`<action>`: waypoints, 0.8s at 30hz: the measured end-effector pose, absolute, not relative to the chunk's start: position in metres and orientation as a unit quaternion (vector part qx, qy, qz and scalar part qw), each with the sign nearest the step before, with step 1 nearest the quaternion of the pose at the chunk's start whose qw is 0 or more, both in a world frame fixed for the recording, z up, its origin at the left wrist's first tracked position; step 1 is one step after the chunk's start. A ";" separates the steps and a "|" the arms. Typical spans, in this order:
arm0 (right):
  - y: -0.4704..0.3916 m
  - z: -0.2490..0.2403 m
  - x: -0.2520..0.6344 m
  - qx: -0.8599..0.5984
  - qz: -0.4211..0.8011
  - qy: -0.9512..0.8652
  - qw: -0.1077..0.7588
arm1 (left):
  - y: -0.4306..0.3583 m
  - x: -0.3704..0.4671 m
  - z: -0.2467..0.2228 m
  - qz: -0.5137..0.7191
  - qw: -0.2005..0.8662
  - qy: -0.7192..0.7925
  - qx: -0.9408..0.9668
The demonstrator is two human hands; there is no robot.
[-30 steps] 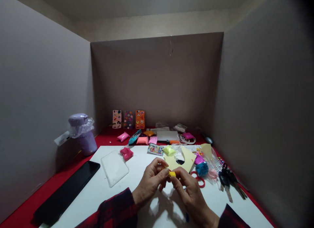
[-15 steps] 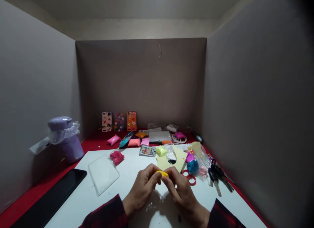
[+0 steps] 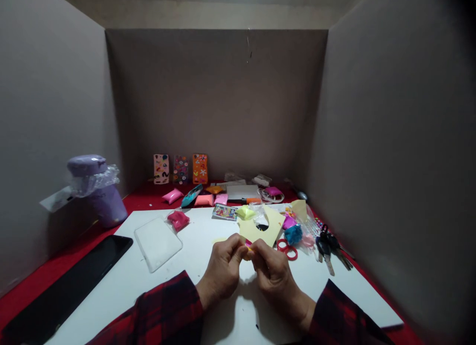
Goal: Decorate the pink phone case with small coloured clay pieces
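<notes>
Above the middle of a white board (image 3: pixel 201 226), my left hand (image 3: pixel 223 265) and my right hand (image 3: pixel 277 273) meet, fingertips closed on a small piece of clay (image 3: pixel 249 249). It shows yellow-orange with a bit of pink at the top; the fingers cover most of it. Just beyond the hands lies a pale yellow sheet (image 3: pixel 275 225) with a round hole. Red-handled scissors (image 3: pixel 287 256) are to the right of my right hand. A clear phone case (image 3: pixel 158 243) lies flat left of my left hand, touching a crimson clay packet (image 3: pixel 178 219).
Decorated phone cases (image 3: pixel 200 169) lean at the back wall. Colourful clay packets (image 3: pixel 204 200) lie before them. At right are a blue packet (image 3: pixel 293 234) and keys (image 3: pixel 327 251). A purple tumbler (image 3: pixel 106 201) and black phone (image 3: pixel 70 290) stand and lie at left.
The view has tilted down, so everything sits higher. My fingers have closed further over the clay, and pink now shows where plain yellow was visible.
</notes>
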State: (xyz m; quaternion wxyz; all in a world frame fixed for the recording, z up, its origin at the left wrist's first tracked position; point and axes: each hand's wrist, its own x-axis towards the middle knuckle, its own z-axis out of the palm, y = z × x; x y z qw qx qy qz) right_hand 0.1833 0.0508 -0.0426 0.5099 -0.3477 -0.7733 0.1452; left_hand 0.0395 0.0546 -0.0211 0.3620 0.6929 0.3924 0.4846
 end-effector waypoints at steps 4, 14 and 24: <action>0.052 -0.045 0.185 -0.361 0.149 -0.769 0.505 | 0.055 0.041 -0.021 0.492 0.379 0.392 0.678; 0.059 -0.042 0.187 -0.397 0.255 -0.700 0.537 | 0.057 0.048 -0.020 0.464 0.530 0.393 0.592; 0.064 -0.048 0.189 -0.396 0.317 -0.657 0.557 | 0.061 0.038 -0.016 0.444 0.655 0.344 0.506</action>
